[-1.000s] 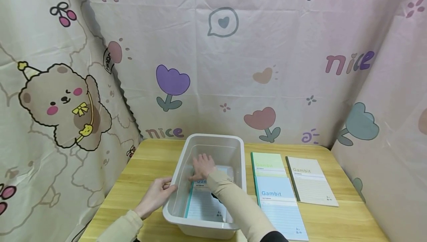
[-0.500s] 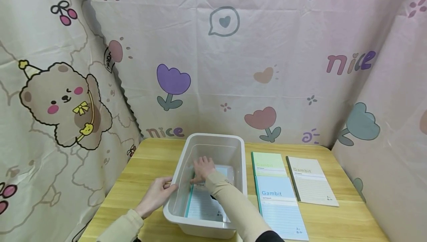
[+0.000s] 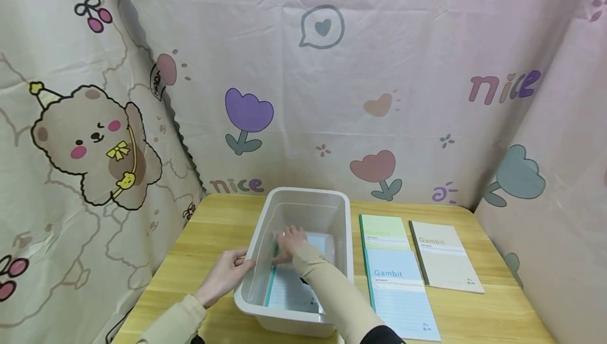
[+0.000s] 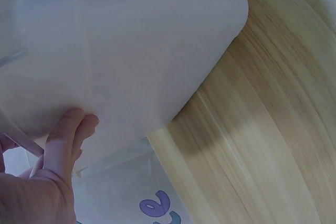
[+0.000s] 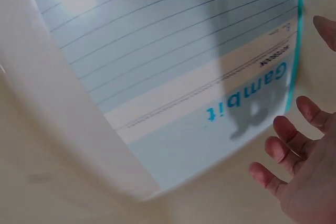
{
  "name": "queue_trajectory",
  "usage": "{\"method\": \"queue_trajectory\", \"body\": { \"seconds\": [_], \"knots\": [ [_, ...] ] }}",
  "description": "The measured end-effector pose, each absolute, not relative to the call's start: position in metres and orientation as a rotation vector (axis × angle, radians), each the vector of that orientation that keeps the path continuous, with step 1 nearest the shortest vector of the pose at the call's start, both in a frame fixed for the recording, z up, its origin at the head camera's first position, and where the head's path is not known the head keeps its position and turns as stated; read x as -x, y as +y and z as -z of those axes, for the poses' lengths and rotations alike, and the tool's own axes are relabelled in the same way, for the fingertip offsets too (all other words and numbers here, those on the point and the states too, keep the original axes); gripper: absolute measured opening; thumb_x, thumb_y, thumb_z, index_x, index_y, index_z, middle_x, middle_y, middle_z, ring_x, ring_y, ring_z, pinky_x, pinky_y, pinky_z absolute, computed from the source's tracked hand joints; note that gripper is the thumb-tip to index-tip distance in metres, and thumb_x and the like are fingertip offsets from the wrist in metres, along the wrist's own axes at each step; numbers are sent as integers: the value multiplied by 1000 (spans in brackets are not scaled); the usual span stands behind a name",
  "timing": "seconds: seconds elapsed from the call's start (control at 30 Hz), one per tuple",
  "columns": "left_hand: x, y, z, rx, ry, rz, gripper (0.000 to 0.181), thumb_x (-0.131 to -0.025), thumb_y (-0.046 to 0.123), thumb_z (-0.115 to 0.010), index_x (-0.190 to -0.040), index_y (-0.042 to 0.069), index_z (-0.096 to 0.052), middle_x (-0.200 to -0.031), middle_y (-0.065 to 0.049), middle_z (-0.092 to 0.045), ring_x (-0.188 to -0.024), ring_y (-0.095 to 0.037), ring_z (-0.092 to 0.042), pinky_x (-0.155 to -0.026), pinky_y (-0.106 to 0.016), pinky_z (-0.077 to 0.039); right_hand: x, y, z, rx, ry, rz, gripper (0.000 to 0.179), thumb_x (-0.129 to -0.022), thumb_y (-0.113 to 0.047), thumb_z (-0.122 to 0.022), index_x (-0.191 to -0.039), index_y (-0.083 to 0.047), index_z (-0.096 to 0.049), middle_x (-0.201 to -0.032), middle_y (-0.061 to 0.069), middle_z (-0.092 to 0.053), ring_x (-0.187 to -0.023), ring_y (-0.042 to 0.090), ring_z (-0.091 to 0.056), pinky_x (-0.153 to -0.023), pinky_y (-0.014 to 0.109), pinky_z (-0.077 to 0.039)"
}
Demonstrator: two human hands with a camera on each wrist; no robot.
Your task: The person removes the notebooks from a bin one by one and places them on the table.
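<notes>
A deep white plastic bin (image 3: 308, 212) stands on the table, and a light blue notebook (image 3: 286, 294) with a teal spine lies flat in its bottom. My left hand (image 3: 226, 276) grips the bin's left rim, the thumb on top; in the left wrist view its fingers (image 4: 63, 142) lie against the outer wall. My right hand (image 3: 291, 243) reaches inside the bin over the notebook's top-left part, covering its title in the head view. In the right wrist view the fingers are spread and slightly bent, close to the notebook's spine and top edge, holding nothing.
Right of the bin, a blue Gambit notebook (image 3: 403, 296) overlaps a green one (image 3: 384, 225). A cream notebook (image 3: 446, 257) lies farther right. The wooden table (image 3: 227, 217) ends at a printed cloth backdrop (image 3: 303, 96) behind and on both sides.
My right hand has shifted slightly toward me inside the bin and now hides the notebook's title. The left hand keeps its grip on the rim. The head view has tilted a little.
</notes>
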State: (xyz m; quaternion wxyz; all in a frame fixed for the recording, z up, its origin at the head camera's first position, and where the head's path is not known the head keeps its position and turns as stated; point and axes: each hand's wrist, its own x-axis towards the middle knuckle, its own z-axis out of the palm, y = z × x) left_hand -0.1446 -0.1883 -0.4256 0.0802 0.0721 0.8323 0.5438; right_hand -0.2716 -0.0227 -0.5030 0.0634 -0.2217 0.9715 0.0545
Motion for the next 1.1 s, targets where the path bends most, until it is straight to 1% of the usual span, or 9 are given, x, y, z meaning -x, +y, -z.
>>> {"method": "queue_trajectory", "body": {
  "seconds": [0.1,0.23,0.37,0.5,0.73,0.93,1.03,1.1],
  "knots": [
    [144,-188,425,-210,2493,-1628,45,-97,7,-56,-135,-16,-52,-118,-38,-66,-100,-47,-72,-72,-42,-66,273,-20,508,663,2925,-179,78,-77,-67,-73,-136,-19,-56,-137,5,-60,-131,22,-54,-113,39,-46],
    [145,-188,425,-220,2495,-1634,45,-97,7,-57,-135,-16,-52,-116,-39,-66,-98,-47,-72,-71,-41,-66,274,-18,511,659,2912,-185,79,-76,-66,-74,-137,-20,-55,-139,6,-59,-132,22,-53,-112,39,-46],
    [145,-188,425,-225,2497,-1640,45,-97,6,-57,-134,-17,-52,-115,-39,-67,-97,-48,-72,-71,-40,-66,274,-19,512,653,2896,-158,78,-76,-63,-75,-138,-19,-55,-141,7,-58,-133,23,-53,-114,40,-45],
    [145,-189,425,-223,2485,-1639,45,-97,7,-56,-135,-17,-51,-115,-37,-68,-99,-47,-72,-71,-42,-66,276,-19,517,620,2897,-119,79,-78,-61,-75,-140,-17,-53,-142,9,-57,-135,25,-51,-115,43,-44],
    [144,-189,426,-213,2479,-1641,45,-98,8,-57,-135,-17,-52,-114,-36,-69,-97,-40,-74,-72,-42,-66,278,-15,516,533,2907,-96,77,-80,-64,-71,-136,-13,-54,-138,9,-58,-133,26,-52,-112,42,-46],
    [144,-189,426,-210,2489,-1633,44,-98,7,-57,-134,-17,-52,-114,-35,-69,-96,-38,-75,-72,-42,-66,279,-13,513,405,2869,-68,83,-82,-67,-68,-142,-13,-50,-145,11,-53,-137,28,-48,-115,43,-43],
    [145,-189,426,-212,2489,-1626,44,-98,8,-56,-135,-16,-52,-114,-35,-69,-96,-38,-75,-72,-42,-66,280,-12,516,376,2867,-68,86,-82,-68,-67,-144,-12,-49,-145,12,-52,-137,28,-48,-115,45,-44],
    [145,-189,426,-213,2490,-1623,44,-98,8,-56,-135,-16,-52,-114,-35,-69,-96,-37,-75,-72,-42,-66,281,-12,517,368,2879,-72,86,-81,-70,-68,-142,-12,-51,-141,11,-53,-134,28,-50,-112,44,-46]
  ]
}}
